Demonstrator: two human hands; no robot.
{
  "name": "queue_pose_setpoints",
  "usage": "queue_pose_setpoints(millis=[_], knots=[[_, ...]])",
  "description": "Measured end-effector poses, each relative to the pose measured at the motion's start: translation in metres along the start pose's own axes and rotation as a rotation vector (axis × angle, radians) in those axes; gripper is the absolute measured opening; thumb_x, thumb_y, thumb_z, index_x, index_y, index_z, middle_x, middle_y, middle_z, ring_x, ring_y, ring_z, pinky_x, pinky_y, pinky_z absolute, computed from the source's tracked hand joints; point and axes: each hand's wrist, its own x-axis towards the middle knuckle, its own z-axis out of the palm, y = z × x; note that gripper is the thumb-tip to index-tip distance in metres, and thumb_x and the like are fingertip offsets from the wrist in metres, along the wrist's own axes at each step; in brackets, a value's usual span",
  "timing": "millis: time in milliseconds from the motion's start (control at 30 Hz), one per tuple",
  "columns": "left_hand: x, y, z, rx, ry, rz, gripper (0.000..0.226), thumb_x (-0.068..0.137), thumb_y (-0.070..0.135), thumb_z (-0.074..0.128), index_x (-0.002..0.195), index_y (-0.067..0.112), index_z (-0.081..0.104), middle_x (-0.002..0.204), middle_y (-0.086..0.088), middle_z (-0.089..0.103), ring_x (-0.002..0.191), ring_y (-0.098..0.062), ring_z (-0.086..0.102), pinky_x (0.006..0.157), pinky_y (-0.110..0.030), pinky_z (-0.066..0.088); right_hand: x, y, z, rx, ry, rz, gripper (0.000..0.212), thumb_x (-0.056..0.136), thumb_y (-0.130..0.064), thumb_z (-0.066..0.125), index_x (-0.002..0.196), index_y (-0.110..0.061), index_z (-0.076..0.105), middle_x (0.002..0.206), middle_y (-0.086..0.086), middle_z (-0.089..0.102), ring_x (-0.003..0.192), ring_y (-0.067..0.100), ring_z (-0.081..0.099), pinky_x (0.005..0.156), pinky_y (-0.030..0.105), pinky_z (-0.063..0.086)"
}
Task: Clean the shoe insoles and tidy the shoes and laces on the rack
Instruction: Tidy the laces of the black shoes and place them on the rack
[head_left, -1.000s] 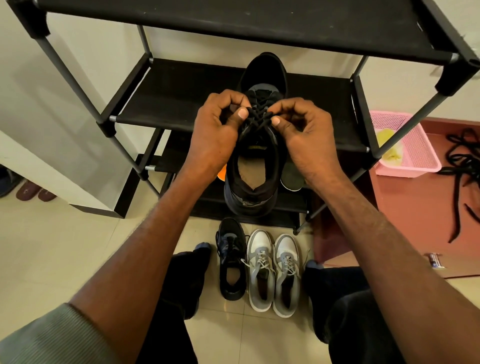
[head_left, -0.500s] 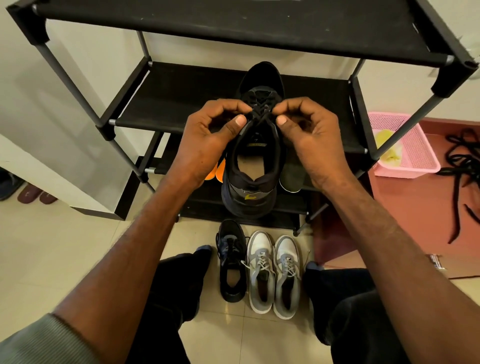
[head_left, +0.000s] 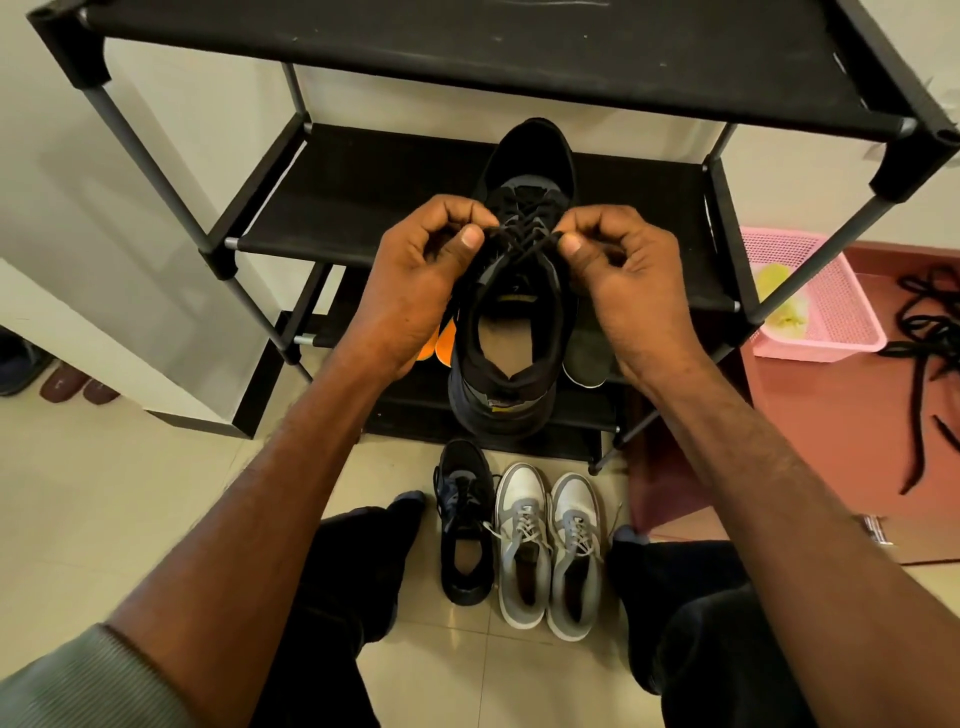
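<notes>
A black sneaker (head_left: 511, 338) is held up in front of the black shoe rack (head_left: 363, 202), toe pointing away, its brown insole visible inside. My left hand (head_left: 415, 291) pinches the black lace (head_left: 522, 236) on the shoe's left side between thumb and forefinger. My right hand (head_left: 618, 280) pinches the lace on the right side the same way. On the floor below stand a second black sneaker (head_left: 465, 525) and a pair of grey-and-white sneakers (head_left: 548, 551).
Orange insoles (head_left: 441, 343) and a dark insole (head_left: 587, 358) lie on a lower rack shelf behind the shoe. A pink basket (head_left: 831, 306) with a yellow cloth sits at right, loose black laces (head_left: 930, 332) beside it on the red mat. My knees flank the floor shoes.
My hands have drawn slightly apart, pulling the lace sideways across the shoe. The shoe sits a little lower in view than a second ago.
</notes>
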Motion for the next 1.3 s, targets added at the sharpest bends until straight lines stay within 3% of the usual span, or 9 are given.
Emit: queue_pose_setpoints(millis=[167, 333, 433, 633, 800, 933, 1067, 1200, 1300], knots=[[0.002, -0.005, -0.003, 0.038, -0.027, -0.007, 0.024, 0.101, 0.005, 0.057, 0.124, 0.004, 0.063, 0.128, -0.020, 0.061, 0.120, -0.034, 0.063, 0.102, -0.048, 0.055, 0.000, -0.002, -0.007, 0.346, -0.079, 0.106, 0.014, 0.103, -0.008, 0.055, 0.102, -0.015, 0.066, 0.106, 0.015, 0.061, 0.099, 0.023, 0.059, 0.084, 0.029, 0.052], [0.004, -0.002, 0.000, 0.043, 0.027, 0.003, 0.024, 0.101, 0.005, 0.059, 0.124, 0.004, 0.064, 0.125, -0.017, 0.063, 0.117, -0.027, 0.064, 0.098, -0.041, 0.057, -0.001, -0.001, -0.009, 0.290, -0.095, 0.057, 0.026, 0.100, 0.003, 0.058, 0.121, -0.010, 0.068, 0.117, 0.010, 0.069, 0.109, 0.017, 0.066, 0.091, 0.030, 0.055], [0.004, -0.001, 0.001, 0.030, 0.038, 0.006, 0.022, 0.101, 0.009, 0.060, 0.122, 0.005, 0.066, 0.123, -0.015, 0.065, 0.116, -0.028, 0.065, 0.099, -0.044, 0.057, -0.001, 0.001, -0.009, 0.230, -0.077, 0.042, 0.025, 0.096, 0.003, 0.064, 0.118, -0.006, 0.071, 0.119, 0.016, 0.071, 0.112, 0.023, 0.068, 0.099, 0.037, 0.056], [0.003, 0.002, 0.006, 0.003, 0.096, -0.019, 0.017, 0.101, 0.008, 0.061, 0.117, 0.005, 0.067, 0.111, -0.011, 0.070, 0.103, -0.020, 0.069, 0.091, -0.035, 0.059, 0.001, 0.005, -0.001, 0.127, 0.014, 0.050, 0.017, 0.094, -0.005, 0.071, 0.110, -0.009, 0.076, 0.117, 0.016, 0.072, 0.107, 0.029, 0.071, 0.094, 0.037, 0.059], [0.005, 0.002, 0.008, 0.031, 0.110, -0.036, 0.013, 0.104, 0.009, 0.055, 0.111, 0.009, 0.065, 0.098, -0.005, 0.065, 0.092, -0.017, 0.064, 0.090, -0.038, 0.060, 0.000, 0.003, 0.007, 0.062, 0.054, 0.001, 0.014, 0.094, -0.006, 0.070, 0.107, -0.008, 0.075, 0.119, 0.019, 0.067, 0.101, 0.014, 0.070, 0.089, 0.023, 0.056], [0.005, 0.003, 0.011, -0.004, 0.131, -0.054, 0.013, 0.105, 0.008, 0.053, 0.110, 0.008, 0.064, 0.091, 0.000, 0.063, 0.088, -0.017, 0.062, 0.086, -0.039, 0.061, 0.000, 0.002, 0.007, 0.090, 0.044, 0.020, 0.014, 0.094, -0.004, 0.068, 0.104, -0.012, 0.074, 0.121, 0.019, 0.067, 0.099, 0.016, 0.068, 0.090, 0.028, 0.058], [0.004, -0.001, 0.006, -0.009, 0.084, -0.091, 0.016, 0.105, 0.011, 0.054, 0.113, 0.005, 0.067, 0.106, -0.007, 0.071, 0.099, -0.017, 0.070, 0.089, -0.035, 0.059, 0.000, 0.002, 0.009, 0.188, 0.090, 0.072, 0.015, 0.098, -0.001, 0.063, 0.110, -0.007, 0.071, 0.112, 0.012, 0.069, 0.082, 0.002, 0.062, 0.073, 0.016, 0.050], [0.003, -0.005, -0.003, -0.019, 0.018, -0.065, 0.022, 0.104, 0.009, 0.056, 0.122, -0.001, 0.062, 0.122, -0.015, 0.067, 0.113, -0.027, 0.068, 0.097, -0.041, 0.058, 0.003, 0.002, 0.000, 0.354, 0.073, 0.146, 0.027, 0.095, 0.007, 0.058, 0.120, -0.001, 0.066, 0.116, 0.014, 0.071, 0.102, 0.015, 0.070, 0.087, 0.025, 0.056], [0.003, -0.005, -0.004, -0.024, 0.032, -0.050, 0.017, 0.103, 0.007, 0.057, 0.118, 0.002, 0.063, 0.117, -0.011, 0.068, 0.111, -0.026, 0.069, 0.095, -0.042, 0.058, 0.004, 0.007, -0.005, 0.323, 0.002, 0.167, 0.023, 0.095, 0.003, 0.058, 0.115, 0.002, 0.068, 0.128, 0.013, 0.068, 0.091, 0.005, 0.068, 0.083, 0.022, 0.054]])
